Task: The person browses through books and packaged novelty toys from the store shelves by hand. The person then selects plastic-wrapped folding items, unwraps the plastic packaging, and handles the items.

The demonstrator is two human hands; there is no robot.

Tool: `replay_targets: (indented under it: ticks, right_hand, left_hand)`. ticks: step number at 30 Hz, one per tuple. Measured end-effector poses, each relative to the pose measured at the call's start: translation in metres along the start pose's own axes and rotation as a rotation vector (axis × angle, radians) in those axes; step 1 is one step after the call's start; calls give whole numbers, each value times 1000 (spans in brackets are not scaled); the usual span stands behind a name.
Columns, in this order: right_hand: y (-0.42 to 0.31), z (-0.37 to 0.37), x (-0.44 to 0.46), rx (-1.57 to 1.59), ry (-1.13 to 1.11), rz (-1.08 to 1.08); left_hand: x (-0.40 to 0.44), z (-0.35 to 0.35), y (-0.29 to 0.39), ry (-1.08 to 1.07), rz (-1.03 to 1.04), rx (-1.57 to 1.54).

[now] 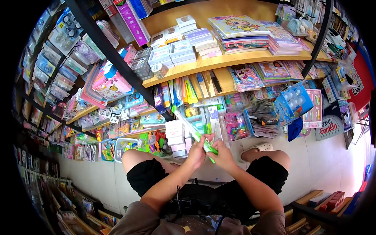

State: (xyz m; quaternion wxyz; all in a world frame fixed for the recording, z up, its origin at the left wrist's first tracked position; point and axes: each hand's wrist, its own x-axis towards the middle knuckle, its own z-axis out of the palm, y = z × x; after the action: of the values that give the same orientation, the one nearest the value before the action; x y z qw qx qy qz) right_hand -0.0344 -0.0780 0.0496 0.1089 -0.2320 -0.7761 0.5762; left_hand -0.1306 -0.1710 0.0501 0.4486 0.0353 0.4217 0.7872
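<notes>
Two hands: left hand (pixel 196 152) and right hand (pixel 224 155), close together, both clamped on green bundle (pixel 210 147)
Green bundle: between hands, above floor (pixel 94 176)
Just beyond: stacked white boxes (pixel 174 132)
Upper shelf (pixel 207 64): picture books (pixel 243 26), small cartons (pixel 182 47)

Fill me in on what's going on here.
A person faces crowded shop shelves, knees apart. Their left hand and right hand are together on a green-and-clear item, too small to identify for certain. A stack of white boxes stands just beyond the left hand.
</notes>
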Motion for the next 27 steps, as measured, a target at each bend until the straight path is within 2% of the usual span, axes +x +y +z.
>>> replay_targets:
  ticks: [2, 5, 8, 11, 14, 17, 20, 23, 27]
  right_hand:
    - [8, 6, 1, 24, -23, 50]
    - [21, 11, 7, 34, 111, -132]
    - [22, 12, 12, 72, 207, -138]
    - [24, 14, 15, 342, 162, 136]
    - [20, 11, 18, 564, 88, 259]
    - [27, 15, 21, 76, 255, -38]
    - [25, 16, 22, -1, 283, -113]
    - [33, 20, 23, 297, 170, 101]
    - [25, 19, 22, 438, 205, 110]
  left_hand:
    - [-3, -3, 0, -25, -31, -4]
    - [-2, -11, -7, -62, -22, -73]
    - [-8, -3, -11, 32, -4, 40]
    - [-7, -7, -18, -38, 84, 220]
    - [-7, -6, -9, -5, 70, 311]
    - [-1, -10, -2, 93, 103, 313]
    - [1, -19, -6, 107, 202, 523]
    - [-3, -19, -9, 105, 320, 766]
    - [-3, -24, -11, 114, 277, 690]
